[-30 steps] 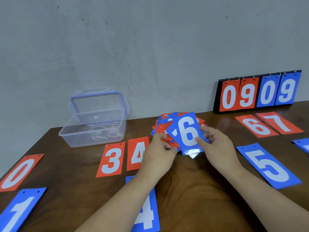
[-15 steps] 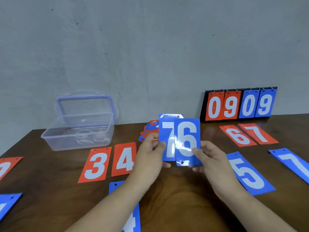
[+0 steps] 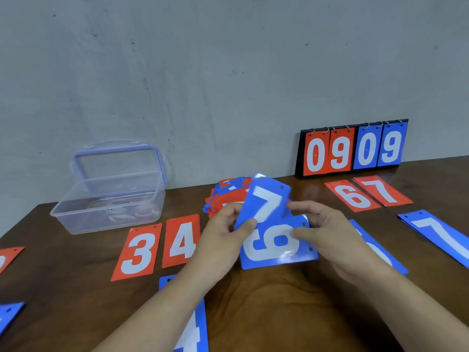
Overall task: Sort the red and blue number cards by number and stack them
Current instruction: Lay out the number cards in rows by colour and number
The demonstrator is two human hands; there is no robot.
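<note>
Farthest left, cut by the frame edge: part of a red card [image 3: 11,255] and, nearer the viewer, part of a blue card [image 3: 10,313], both flat on the dark wooden tabletop [image 3: 279,313]. Next, toward the grey wall: clear plastic box [image 3: 83,217], open, lid [image 3: 119,158] upright at its rear edge; contents too faint to name. Right of the box, side by side: red 3 card [image 3: 138,250] and red 4 card [image 3: 181,241]. Below these, at the bottom edge: blue 4 card [image 3: 195,326], partly under the left forearm. Centre: left hand [image 3: 223,237], grip pinched on the lower left corner of the blue 7 card [image 3: 266,199], held tilted above a loose pile of mixed red and blue cards [image 3: 215,201]. Just below the 7 and overlapped by it: blue 6 card [image 3: 274,246], turned sideways, right end held in the grip of the right hand [image 3: 330,232], thumb on its face. Under the right wrist: another blue card [image 3: 388,257], digit hidden. Farther right: red 6 card [image 3: 354,196] and red 7 card [image 3: 383,190], flat, just beside each other. Behind them, against the wall: upright flip scoreboard [image 3: 340,151] reading 0 9 in red, 0 9 in blue. Far right: stack of blue 7 cards [image 3: 439,235].
</note>
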